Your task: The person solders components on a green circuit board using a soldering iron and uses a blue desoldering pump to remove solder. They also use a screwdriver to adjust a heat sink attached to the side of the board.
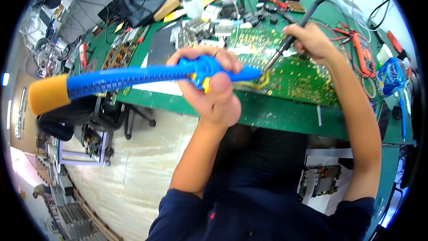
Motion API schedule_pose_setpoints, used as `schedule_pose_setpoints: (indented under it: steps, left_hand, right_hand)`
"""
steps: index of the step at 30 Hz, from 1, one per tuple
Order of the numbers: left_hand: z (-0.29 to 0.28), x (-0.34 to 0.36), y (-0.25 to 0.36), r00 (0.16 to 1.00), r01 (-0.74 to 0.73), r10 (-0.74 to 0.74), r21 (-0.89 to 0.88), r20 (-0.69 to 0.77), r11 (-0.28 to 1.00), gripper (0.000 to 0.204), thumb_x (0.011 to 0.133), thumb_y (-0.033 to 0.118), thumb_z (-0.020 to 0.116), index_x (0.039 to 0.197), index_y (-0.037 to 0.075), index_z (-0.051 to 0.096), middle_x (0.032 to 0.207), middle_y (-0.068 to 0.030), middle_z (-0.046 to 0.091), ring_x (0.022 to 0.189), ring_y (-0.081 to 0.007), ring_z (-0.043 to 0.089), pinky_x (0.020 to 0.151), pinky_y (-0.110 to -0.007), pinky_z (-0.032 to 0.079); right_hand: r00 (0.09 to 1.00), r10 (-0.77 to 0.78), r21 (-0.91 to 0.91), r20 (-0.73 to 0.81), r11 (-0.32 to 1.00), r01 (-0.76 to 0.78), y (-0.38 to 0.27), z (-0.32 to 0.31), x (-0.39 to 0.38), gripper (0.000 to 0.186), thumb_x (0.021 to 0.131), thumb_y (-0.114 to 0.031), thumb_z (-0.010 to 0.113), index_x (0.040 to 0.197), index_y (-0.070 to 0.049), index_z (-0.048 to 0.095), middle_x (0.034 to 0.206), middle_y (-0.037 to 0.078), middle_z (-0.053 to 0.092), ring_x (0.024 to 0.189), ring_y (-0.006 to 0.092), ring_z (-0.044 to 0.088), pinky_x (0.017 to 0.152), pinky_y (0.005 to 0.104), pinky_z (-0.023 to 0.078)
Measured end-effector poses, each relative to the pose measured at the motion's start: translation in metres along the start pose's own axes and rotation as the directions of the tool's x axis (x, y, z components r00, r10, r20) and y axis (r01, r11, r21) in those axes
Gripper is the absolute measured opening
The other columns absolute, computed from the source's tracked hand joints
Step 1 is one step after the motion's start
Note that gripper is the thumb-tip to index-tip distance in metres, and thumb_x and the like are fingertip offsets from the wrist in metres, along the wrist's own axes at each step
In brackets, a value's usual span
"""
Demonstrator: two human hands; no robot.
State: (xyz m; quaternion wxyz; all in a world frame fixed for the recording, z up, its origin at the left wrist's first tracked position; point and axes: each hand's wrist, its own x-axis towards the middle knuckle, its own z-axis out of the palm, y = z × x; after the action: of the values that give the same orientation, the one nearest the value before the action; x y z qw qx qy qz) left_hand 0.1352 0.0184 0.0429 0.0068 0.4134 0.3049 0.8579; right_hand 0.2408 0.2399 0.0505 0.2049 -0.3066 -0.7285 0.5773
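Note:
My left hand [207,85] is wrapped round a blue desoldering pump [133,79] with a yellow end cap. The pump's long body reaches out to the left, and its nozzle points right, over a large green circuit board [296,78]. In my right hand [307,40] is a soldering iron [285,44] with a black handle, held slanting down to the left. Its metal tip meets the board area right beside the pump's nozzle. Whether tip and nozzle touch each other, I cannot tell. Many small solder points and gold pads dot the board.
Metal parts [200,29] and small components are heaped behind the board. A black bag [149,0] lies at the back left. To the right are red-handled pliers [362,53] and a blue packet [390,76]. The green bench's [285,118] front edge runs before my body; a black chair [89,111] stands left.

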Motion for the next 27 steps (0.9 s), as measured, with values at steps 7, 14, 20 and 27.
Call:
schedule_pose_setpoints:
  steps: [7,14,20,27]
  left_hand:
    - [-0.003,-0.001,0.004,0.999,-0.005,0.008,0.079,-0.036,0.997,0.064,0.082,0.056,0.068,0.113,0.011,0.036,0.083,-0.0063,0.049,0.068,-0.0180,0.051,0.062,-0.034,0.049]
    - [0.008,-0.009,0.003,0.994,-0.082,0.076,0.071,0.083,0.994,0.054,0.087,0.044,0.067,0.113,0.010,0.034,0.083,-0.0069,0.048,0.070,-0.0161,0.049,0.063,-0.033,0.046]
    - [0.007,-0.012,0.004,0.989,-0.103,0.096,0.067,0.110,0.992,0.052,0.088,0.043,0.067,0.112,0.011,0.035,0.084,-0.0070,0.048,0.070,-0.0156,0.049,0.064,-0.033,0.046]
    - [-0.001,-0.013,0.005,0.990,-0.095,0.092,0.026,0.105,0.995,0.050,0.089,0.042,0.065,0.113,0.011,0.035,0.085,-0.0070,0.048,0.072,-0.0163,0.050,0.067,-0.034,0.046]
  right_hand:
    - [0.999,0.009,0.123,0.043,0.992,-0.015,-0.002,0.005,0.003,0.020,0.084,-0.017,0.067,0.074,0.000,0.064,0.052,0.002,0.052,0.041,0.0101,0.047,0.040,0.0246,0.037]
    - [0.998,-0.020,0.128,0.057,0.992,0.013,0.000,-0.001,0.003,0.021,0.083,-0.019,0.068,0.074,-0.001,0.062,0.053,0.004,0.054,0.042,0.0103,0.048,0.040,0.0252,0.037]
    - [0.997,-0.021,0.127,0.080,0.992,0.011,-0.003,0.000,0.000,0.022,0.085,-0.019,0.067,0.074,-0.001,0.060,0.052,0.005,0.052,0.042,0.0112,0.047,0.042,0.0262,0.037]
    - [0.997,-0.014,0.124,0.070,0.992,0.005,-0.005,0.001,-0.001,0.022,0.085,-0.018,0.067,0.073,-0.001,0.059,0.053,0.005,0.052,0.043,0.0108,0.047,0.042,0.0260,0.037]
